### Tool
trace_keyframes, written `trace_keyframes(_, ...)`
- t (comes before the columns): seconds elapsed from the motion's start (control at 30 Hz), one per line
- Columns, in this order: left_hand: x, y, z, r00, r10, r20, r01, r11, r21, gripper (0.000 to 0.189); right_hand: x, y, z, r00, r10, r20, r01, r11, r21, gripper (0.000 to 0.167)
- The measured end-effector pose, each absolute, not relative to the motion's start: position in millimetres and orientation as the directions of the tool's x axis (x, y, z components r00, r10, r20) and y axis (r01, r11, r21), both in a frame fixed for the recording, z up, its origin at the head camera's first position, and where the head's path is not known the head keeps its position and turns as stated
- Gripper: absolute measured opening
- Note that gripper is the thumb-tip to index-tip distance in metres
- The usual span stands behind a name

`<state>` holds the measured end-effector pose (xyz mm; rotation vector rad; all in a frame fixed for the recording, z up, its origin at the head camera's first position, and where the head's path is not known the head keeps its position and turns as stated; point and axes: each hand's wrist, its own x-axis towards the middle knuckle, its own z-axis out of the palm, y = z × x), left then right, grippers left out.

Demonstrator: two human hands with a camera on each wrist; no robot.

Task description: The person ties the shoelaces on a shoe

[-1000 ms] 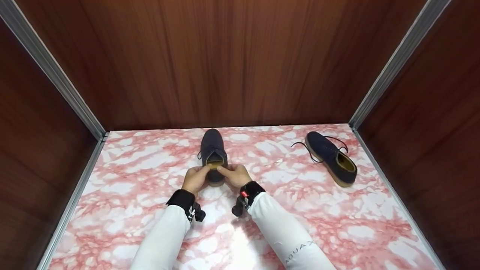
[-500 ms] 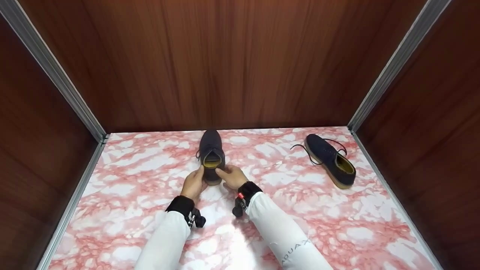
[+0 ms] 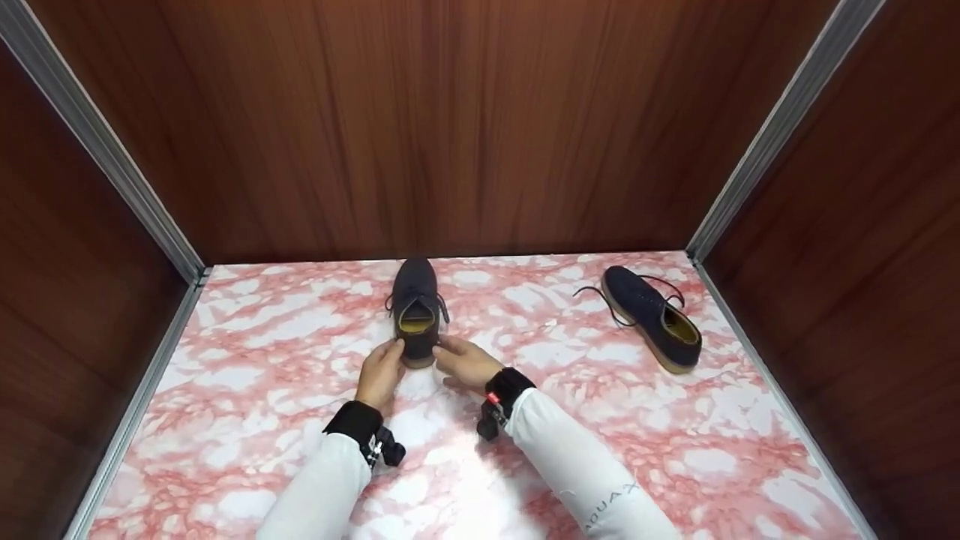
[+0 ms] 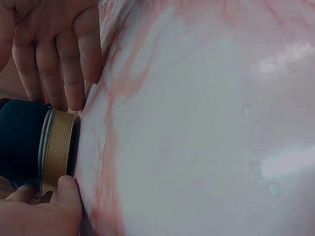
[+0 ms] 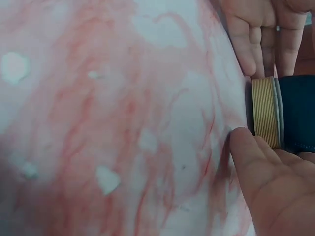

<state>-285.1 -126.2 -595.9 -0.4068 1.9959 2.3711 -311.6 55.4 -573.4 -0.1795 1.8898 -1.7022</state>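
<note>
A dark navy lace-up shoe (image 3: 415,280) with a yellow insole stands upright, toe toward the back wall. Its ribbed tan sole (image 4: 57,145) shows at the heel in both wrist views. On the heel's left side is my left hand (image 3: 380,373), thumb against the upper and fingers low by the sole. My right hand (image 3: 468,363) is on the heel's right side, its thumb near the upper. In the left wrist view its fingers (image 4: 47,69) are fairly straight, tips beside the sole. Neither hand visibly curls round the shoe.
A matching shoe (image 3: 646,311) lies angled at the right, its laces loose on both sides. The surface (image 3: 285,322) is red-and-white marbled. Brown wood-grain panels (image 3: 442,127) with grey metal corner strips (image 3: 772,142) enclose the back and sides.
My hands have moved from the shoe's opening, where the thumbs were at the insole, down to either side of the heel. The other shoe stays put.
</note>
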Motion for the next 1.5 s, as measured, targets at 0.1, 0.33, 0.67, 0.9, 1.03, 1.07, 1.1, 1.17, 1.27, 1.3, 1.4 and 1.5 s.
trace_keyframes(0.1, -284.6, -128.6, -589.7, -0.965, -0.138, -0.221, -0.194, -0.180, 0.964, 0.064, -309.0, 64.3, -569.9, -0.815, -0.474, -0.333, 0.275, 0.191, -0.942, 0.063)
trace_keyframes(0.33, -278.4, -137.4, -575.0, -0.954, -0.125, -0.273, -0.261, -0.103, 0.960, 0.071, -305.5, 91.7, -556.1, -0.816, -0.482, -0.319, 0.242, 0.216, -0.946, 0.066)
trace_keyframes(0.67, -268.8, -122.4, -549.8, -0.976, -0.145, -0.164, -0.172, 0.048, 0.984, 0.078, -298.8, 153.4, -541.2, -0.876, -0.465, -0.128, -0.051, 0.353, -0.934, 0.057)
trace_keyframes(0.9, -256.7, -98.2, -529.5, -0.987, -0.151, 0.052, 0.014, 0.244, 0.970, 0.075, -296.6, 205.1, -524.6, -0.918, -0.396, 0.020, -0.203, 0.426, -0.882, 0.056)
trace_keyframes(1.03, -247.6, -82.6, -519.9, -0.984, -0.145, 0.105, 0.051, 0.332, 0.942, 0.079, -300.5, 237.4, -510.1, -0.945, -0.318, 0.080, -0.233, 0.480, -0.846, 0.058)
trace_keyframes(1.07, -245.4, -79.0, -517.7, -0.985, -0.138, 0.105, 0.053, 0.339, 0.939, 0.079, -302.0, 245.6, -506.6, -0.952, -0.290, 0.096, -0.236, 0.498, -0.834, 0.057)
trace_keyframes(1.1, -243.4, -75.5, -515.8, -0.986, -0.130, 0.103, 0.052, 0.344, 0.937, 0.080, -303.9, 253.7, -503.1, -0.958, -0.265, 0.111, -0.238, 0.512, -0.826, 0.056)
trace_keyframes(1.17, -239.6, -68.6, -512.6, -0.990, -0.111, 0.092, 0.048, 0.344, 0.938, 0.080, -307.9, 269.7, -497.0, -0.965, -0.218, 0.149, -0.246, 0.538, -0.806, 0.054)
trace_keyframes(1.27, -235.6, -58.3, -509.3, -0.993, -0.080, 0.083, 0.052, 0.338, 0.940, 0.079, -314.1, 292.3, -489.8, -0.968, -0.155, 0.196, -0.250, 0.543, -0.801, 0.052)
trace_keyframes(1.3, -234.8, -55.0, -508.8, -0.994, -0.070, 0.081, 0.052, 0.338, 0.940, 0.080, -316.2, 299.2, -488.0, -0.968, -0.137, 0.208, -0.249, 0.542, -0.803, 0.052)
trace_keyframes(1.4, -233.4, -44.6, -508.5, -0.997, -0.037, 0.074, 0.058, 0.330, 0.942, 0.081, -320.5, 319.6, -484.6, -0.973, -0.070, 0.219, -0.219, 0.573, -0.790, 0.052)
trace_keyframes(1.5, -233.3, -33.9, -510.3, -0.997, -0.004, 0.079, 0.073, 0.333, 0.940, 0.083, -322.8, 339.0, -483.6, -0.976, -0.003, 0.216, -0.168, 0.638, -0.752, 0.053)
